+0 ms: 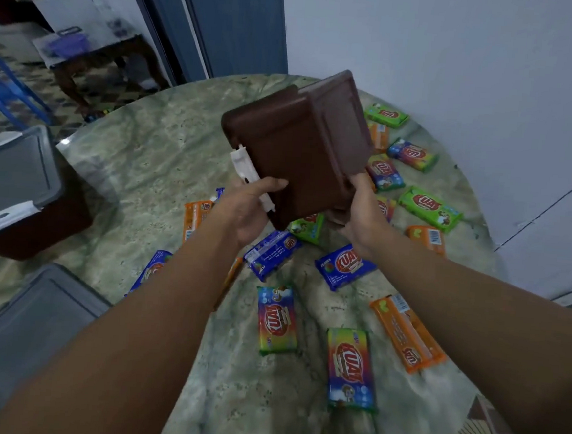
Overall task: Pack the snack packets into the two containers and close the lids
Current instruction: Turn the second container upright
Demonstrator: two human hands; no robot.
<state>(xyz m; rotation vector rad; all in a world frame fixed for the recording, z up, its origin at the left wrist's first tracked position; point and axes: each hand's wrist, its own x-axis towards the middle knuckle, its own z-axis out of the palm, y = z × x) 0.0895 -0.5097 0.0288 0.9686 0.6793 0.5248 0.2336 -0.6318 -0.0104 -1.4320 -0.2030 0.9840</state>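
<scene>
Brown plastic container (pixel 300 149) held aloft above the desk (pixel 152 158), tipped so its underside faces the camera, white latch (pixel 245 169) hanging at the left edge. Left hand (pixel 247 210) gripping the near left edge, thumb laid across the brown face, remaining fingers curled out of sight behind. Right hand (pixel 360 205) gripping the near right corner, fingers wrapped round the rim. Judged rigid and light, being empty moulded plastic; smooth walls likely slippery, so hold best taken at the rim and corners as now, clear of the loose latch. Snack packets (pixel 351 366) scattered flat over the marbled desk beneath and beyond the container, none yet packed as far as visible. Packets judged light, soft and crinkly, with glossy film liable to slide; contents possibly brittle, so best pinched across the short width or lifted by the long edges without squeezing. Second brown container (pixel 30 227) standing at the left of the desk, grey lid (pixel 14 175) resting on it, white latch at its front. Another grey lid (pixel 29 326) lying nearer, at the lower left.
</scene>
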